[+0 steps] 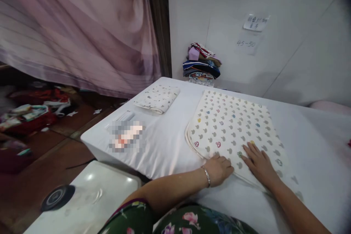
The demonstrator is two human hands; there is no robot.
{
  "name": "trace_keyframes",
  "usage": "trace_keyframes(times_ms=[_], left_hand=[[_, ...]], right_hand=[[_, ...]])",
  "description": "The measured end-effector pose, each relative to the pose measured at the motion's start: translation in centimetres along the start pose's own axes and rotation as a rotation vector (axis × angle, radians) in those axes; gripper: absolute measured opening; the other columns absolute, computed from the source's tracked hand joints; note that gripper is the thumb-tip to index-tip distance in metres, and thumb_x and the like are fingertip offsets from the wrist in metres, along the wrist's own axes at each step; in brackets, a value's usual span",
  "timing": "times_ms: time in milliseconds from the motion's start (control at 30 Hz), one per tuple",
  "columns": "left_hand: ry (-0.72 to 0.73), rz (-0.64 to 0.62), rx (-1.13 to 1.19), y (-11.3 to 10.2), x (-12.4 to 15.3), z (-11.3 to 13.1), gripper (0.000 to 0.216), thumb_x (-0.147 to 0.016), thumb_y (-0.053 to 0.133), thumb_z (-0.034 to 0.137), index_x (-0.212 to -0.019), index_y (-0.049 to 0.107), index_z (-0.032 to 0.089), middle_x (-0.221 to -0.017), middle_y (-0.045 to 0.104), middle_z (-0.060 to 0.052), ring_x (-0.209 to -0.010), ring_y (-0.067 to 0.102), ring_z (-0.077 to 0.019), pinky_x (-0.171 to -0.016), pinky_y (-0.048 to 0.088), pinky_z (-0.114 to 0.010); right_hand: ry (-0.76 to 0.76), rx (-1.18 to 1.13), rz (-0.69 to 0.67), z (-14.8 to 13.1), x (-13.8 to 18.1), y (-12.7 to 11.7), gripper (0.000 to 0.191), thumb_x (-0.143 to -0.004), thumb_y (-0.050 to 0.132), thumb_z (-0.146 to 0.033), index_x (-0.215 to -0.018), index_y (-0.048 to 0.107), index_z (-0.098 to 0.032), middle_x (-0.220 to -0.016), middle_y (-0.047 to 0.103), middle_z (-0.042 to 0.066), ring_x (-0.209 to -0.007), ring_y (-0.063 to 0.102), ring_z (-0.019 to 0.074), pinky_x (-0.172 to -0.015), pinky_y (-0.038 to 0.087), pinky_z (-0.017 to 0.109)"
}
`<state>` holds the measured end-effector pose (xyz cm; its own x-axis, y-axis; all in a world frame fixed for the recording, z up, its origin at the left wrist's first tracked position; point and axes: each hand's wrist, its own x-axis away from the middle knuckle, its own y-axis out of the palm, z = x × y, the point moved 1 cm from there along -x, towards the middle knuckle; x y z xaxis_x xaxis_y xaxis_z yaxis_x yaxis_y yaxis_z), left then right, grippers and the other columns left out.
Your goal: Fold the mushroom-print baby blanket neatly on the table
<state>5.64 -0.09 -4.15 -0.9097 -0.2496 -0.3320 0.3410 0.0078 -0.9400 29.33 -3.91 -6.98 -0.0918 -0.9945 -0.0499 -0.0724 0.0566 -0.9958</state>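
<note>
A cream cloth (233, 124) printed with small grey and coloured shapes lies spread on the white table (164, 146). My left hand (219, 170) rests at the cloth's near edge with its fingers curled onto the hem. Beside it, my right hand (259, 162) lies flat on the cloth, fingers stretched out. A bracelet circles my left wrist. A second cloth of the same print (157, 98) sits folded at the table's far left.
A stack of folded clothes (202, 64) stands against the white wall. A blurred patch (126, 137) lies near the table's left corner. A white appliance (87, 197) stands below left. A pink curtain (82, 25) hangs at left over a cluttered floor.
</note>
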Motion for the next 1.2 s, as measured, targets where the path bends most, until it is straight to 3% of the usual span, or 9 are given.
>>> trace_keyframes(times_ms=[100, 167, 267, 367, 433, 533, 667, 967, 1200], left_hand=[[-0.042, 0.006, 0.087, -1.2, 2.1, -1.4, 0.014, -0.085, 0.045, 0.022, -0.087, 0.058, 0.017, -0.093, 0.060, -0.004, -0.086, 0.052, -0.0149, -0.079, 0.039, -0.030], [-0.170, 0.056, 0.163, -2.4, 3.7, -3.1, 0.017, -0.086, 0.044, 0.024, -0.088, 0.060, 0.019, -0.095, 0.061, -0.004, -0.089, 0.053, -0.0143, -0.081, 0.039, -0.029], [-0.661, 0.212, 0.267, -4.3, 5.9, -6.5, 0.019, -0.085, 0.043, 0.023, -0.090, 0.061, 0.021, -0.092, 0.063, -0.004, -0.088, 0.056, -0.0140, -0.080, 0.042, -0.027], [-1.241, 0.312, 0.471, -5.5, 7.8, -9.8, 0.024, -0.082, 0.050, 0.028, -0.102, 0.059, 0.020, -0.097, 0.064, -0.004, -0.082, 0.059, -0.0127, -0.076, 0.045, -0.024], [-1.416, 0.283, 0.619, -5.7, 8.4, -11.2, 0.030, -0.081, 0.052, 0.034, -0.105, 0.057, 0.018, -0.096, 0.066, -0.005, -0.077, 0.062, -0.0127, -0.069, 0.047, -0.023], [-1.450, 0.209, 0.737, -5.3, 8.5, -12.2, 0.031, -0.080, 0.052, 0.040, -0.096, 0.060, 0.015, -0.083, 0.068, -0.005, -0.066, 0.063, -0.0124, -0.056, 0.047, -0.020], [-1.443, 0.156, 0.817, -4.6, 8.2, -12.6, 0.028, -0.076, 0.057, 0.040, -0.087, 0.063, 0.016, -0.074, 0.068, -0.003, -0.061, 0.064, -0.0130, -0.052, 0.047, -0.019], [-1.372, 0.156, 0.942, -4.8, 8.4, -13.6, 0.024, -0.072, 0.057, 0.017, -0.096, 0.063, 0.016, -0.069, 0.067, 0.001, -0.057, 0.062, -0.0095, -0.056, 0.046, -0.016], [-1.291, 0.159, 1.024, -4.4, 8.9, -14.1, 0.031, -0.072, 0.054, 0.010, -0.103, 0.059, 0.013, -0.046, 0.052, 0.006, -0.039, 0.045, -0.0067, -0.041, 0.032, -0.016]], right_hand=[[0.016, -0.055, 0.046, -0.3, 0.2, 0.1, 0.060, -0.086, 0.025, -0.054, -0.132, 0.043, -0.020, -0.145, 0.028, 0.007, -0.135, 0.018, 0.0255, -0.106, 0.020, 0.051], [-0.007, -0.154, 0.111, -1.5, -0.1, -0.7, 0.058, -0.085, 0.028, -0.053, -0.125, 0.051, -0.018, -0.141, 0.036, 0.009, -0.133, 0.023, 0.0270, -0.105, 0.022, 0.050], [-0.033, -0.445, 0.158, -5.9, -0.9, -2.5, 0.049, -0.083, 0.035, -0.050, -0.112, 0.061, -0.020, -0.128, 0.052, 0.008, -0.122, 0.042, 0.0253, -0.098, 0.038, 0.040], [-0.044, -0.711, 0.046, -12.2, -2.8, -3.8, 0.037, -0.081, 0.041, -0.044, -0.101, 0.065, -0.023, -0.108, 0.064, 0.004, -0.097, 0.058, 0.0204, -0.081, 0.048, 0.032], [-0.078, -0.768, 0.012, -16.1, -4.5, -4.0, 0.034, -0.080, 0.043, -0.041, -0.098, 0.065, -0.022, -0.099, 0.067, 0.003, -0.085, 0.061, 0.0183, -0.077, 0.048, 0.030], [-0.114, -0.720, 0.001, -20.3, -7.2, -3.8, 0.030, -0.080, 0.044, -0.037, -0.097, 0.065, -0.022, -0.095, 0.067, 0.003, -0.077, 0.061, 0.0166, -0.075, 0.047, 0.028], [-0.093, -0.567, -0.066, -22.7, -9.0, -3.2, 0.029, -0.083, 0.041, -0.036, -0.093, 0.064, -0.021, -0.088, 0.068, 0.003, -0.076, 0.060, 0.0167, -0.070, 0.043, 0.027], [-0.059, -0.543, -0.113, -23.4, -8.8, -2.6, 0.023, -0.081, 0.048, -0.037, -0.087, 0.064, -0.022, -0.084, 0.068, 0.002, -0.079, 0.060, 0.0162, -0.070, 0.041, 0.024], [-0.020, -0.616, -0.079, -23.4, -9.1, -2.2, 0.022, -0.077, 0.047, -0.025, -0.083, 0.067, -0.021, -0.082, 0.069, 0.002, -0.078, 0.061, 0.0165, -0.071, 0.042, 0.024]])
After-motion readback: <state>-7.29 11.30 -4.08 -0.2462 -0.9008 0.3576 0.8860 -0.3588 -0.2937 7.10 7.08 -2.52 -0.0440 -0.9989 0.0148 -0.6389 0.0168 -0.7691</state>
